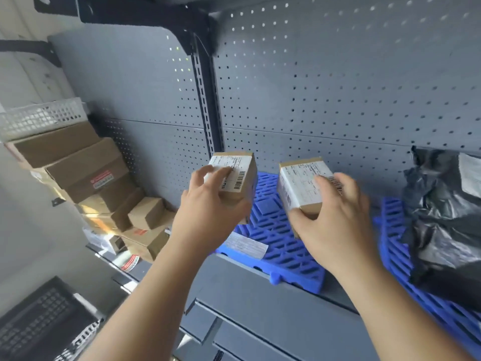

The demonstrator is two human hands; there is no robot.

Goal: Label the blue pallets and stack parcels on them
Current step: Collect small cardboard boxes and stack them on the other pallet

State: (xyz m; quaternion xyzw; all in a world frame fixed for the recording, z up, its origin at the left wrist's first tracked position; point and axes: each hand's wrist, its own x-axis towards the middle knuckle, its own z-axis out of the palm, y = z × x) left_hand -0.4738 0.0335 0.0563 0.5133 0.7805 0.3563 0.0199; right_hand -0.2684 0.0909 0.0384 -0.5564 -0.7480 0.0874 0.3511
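My left hand grips a small brown parcel with a white barcode label, held over the left edge of a blue pallet. My right hand grips a second labelled brown parcel above the middle of the same pallet. A white label lies on the pallet's front left corner. A second blue pallet sits to the right, carrying a black plastic mailer bag with a white label.
The pallets rest on a grey metal shelf backed by grey pegboard. To the left, several brown cardboard boxes are stacked, with a white mesh basket on top. A dark crate sits at lower left.
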